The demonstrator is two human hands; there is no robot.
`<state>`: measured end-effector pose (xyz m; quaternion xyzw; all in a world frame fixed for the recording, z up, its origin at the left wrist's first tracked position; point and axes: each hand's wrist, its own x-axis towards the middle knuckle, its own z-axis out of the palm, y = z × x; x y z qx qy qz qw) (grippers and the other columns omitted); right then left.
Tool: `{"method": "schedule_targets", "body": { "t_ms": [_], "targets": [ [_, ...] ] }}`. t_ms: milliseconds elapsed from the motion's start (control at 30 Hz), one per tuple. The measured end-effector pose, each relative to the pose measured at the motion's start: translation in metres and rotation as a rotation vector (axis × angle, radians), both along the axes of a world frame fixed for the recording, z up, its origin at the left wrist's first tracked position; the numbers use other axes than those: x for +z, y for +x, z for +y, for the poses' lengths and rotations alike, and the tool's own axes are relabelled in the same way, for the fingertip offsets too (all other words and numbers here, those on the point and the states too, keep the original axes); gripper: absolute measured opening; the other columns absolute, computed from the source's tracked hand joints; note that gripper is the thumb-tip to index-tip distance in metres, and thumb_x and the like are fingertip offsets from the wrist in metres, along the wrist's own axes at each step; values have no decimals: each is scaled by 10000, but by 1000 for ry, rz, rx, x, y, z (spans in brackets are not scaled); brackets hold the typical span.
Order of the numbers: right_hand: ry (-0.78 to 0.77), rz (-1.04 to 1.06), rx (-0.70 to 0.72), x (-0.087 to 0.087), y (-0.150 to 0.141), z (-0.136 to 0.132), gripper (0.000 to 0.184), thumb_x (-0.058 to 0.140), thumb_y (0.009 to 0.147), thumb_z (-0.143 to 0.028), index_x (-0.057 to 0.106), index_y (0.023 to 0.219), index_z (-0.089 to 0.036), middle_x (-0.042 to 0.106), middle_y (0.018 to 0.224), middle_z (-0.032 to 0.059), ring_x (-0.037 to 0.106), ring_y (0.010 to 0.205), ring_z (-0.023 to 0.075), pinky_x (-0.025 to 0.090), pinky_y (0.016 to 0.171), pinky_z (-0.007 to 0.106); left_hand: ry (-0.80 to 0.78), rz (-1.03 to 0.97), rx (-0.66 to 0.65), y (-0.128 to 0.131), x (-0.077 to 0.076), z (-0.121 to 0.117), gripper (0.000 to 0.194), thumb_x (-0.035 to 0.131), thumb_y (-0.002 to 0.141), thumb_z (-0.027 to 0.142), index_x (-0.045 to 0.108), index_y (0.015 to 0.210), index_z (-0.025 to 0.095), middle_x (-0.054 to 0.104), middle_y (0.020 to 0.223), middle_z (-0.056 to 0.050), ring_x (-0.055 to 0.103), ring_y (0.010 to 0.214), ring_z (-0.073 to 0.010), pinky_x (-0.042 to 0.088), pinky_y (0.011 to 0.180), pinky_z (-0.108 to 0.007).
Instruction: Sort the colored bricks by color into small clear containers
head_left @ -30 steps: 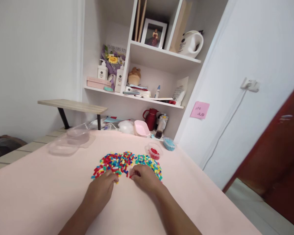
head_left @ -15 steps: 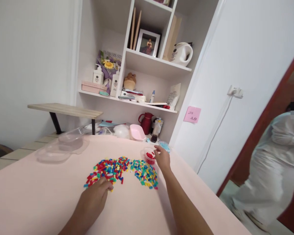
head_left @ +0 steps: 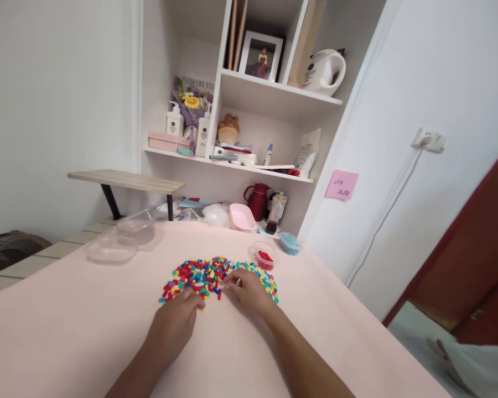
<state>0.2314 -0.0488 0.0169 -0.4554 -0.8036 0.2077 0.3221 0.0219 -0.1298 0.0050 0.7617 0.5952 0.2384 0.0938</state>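
Small plastic pieces in many colours, like tiny building bricks, form an arched pile on the pink tabletop. At the pile's near left edge rests my left hand, fingers curled together; whatever they hold, if anything, is hidden. My right hand reaches over the middle and right of the pile. Its thumb and index fingertip are slightly apart beside the pieces, with nothing visible between them. Beyond it stands a clear round tub with red pieces inside.
A clear tub of light blue pieces stands near the far right edge. Clear empty containers lie at the left. Behind the table are a pink tray, a dark red jug and a bottle. Light clothing shows at lower right.
My right hand carried a red piece from the pile to the red tub, then came back without it. My left hand stayed at the pile's edge. A person passed at the right.
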Motion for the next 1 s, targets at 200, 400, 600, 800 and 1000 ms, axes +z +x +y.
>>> {"method": "schedule_targets", "body": {
  "t_ms": [200, 400, 600, 800, 1000],
  "targets": [
    [-1, -200, -85, 2, -7, -12, 201, 773, 700, -380, 706, 804, -222, 672, 876, 10, 608, 779, 161, 409, 683, 244, 5, -5, 3, 0, -3, 0, 369, 326, 881, 107, 650, 953, 269, 674, 1070, -2, 645, 949, -156, 441, 802, -285],
    [2, -186, 8, 2, -11, -16, 122, 746, 732, -285, 724, 847, -249, 660, 908, 4, 609, 793, 153, 416, 703, 238, -21, 21, 21, 1, 0, -1, 359, 326, 894, 126, 647, 959, 274, 674, 1067, 1, 648, 937, -158, 436, 782, -285],
    [11, -166, 65, 1, -11, -15, 120, 648, 757, -156, 729, 782, -241, 684, 855, 0, 613, 793, 146, 413, 703, 231, -40, 21, 21, 1, 1, 0, 365, 320, 891, 122, 645, 977, 265, 669, 1089, -7, 646, 949, -160, 441, 802, -294],
    [80, -107, 34, 14, 13, 7, 144, 616, 743, -157, 735, 777, -230, 695, 816, 6, 608, 743, 147, 425, 679, 240, -28, 21, 19, -1, -3, 2, 371, 315, 884, 113, 644, 962, 265, 666, 1063, -5, 642, 948, -160, 443, 803, -295],
    [183, 48, -417, 29, 69, 53, 175, 562, 781, -294, 725, 788, -230, 714, 805, 34, 638, 724, 195, 460, 657, 294, -22, 14, 5, 0, -1, 0, 364, 323, 877, 104, 641, 944, 268, 669, 1066, 1, 642, 962, -154, 442, 808, -289]
  ]
}}
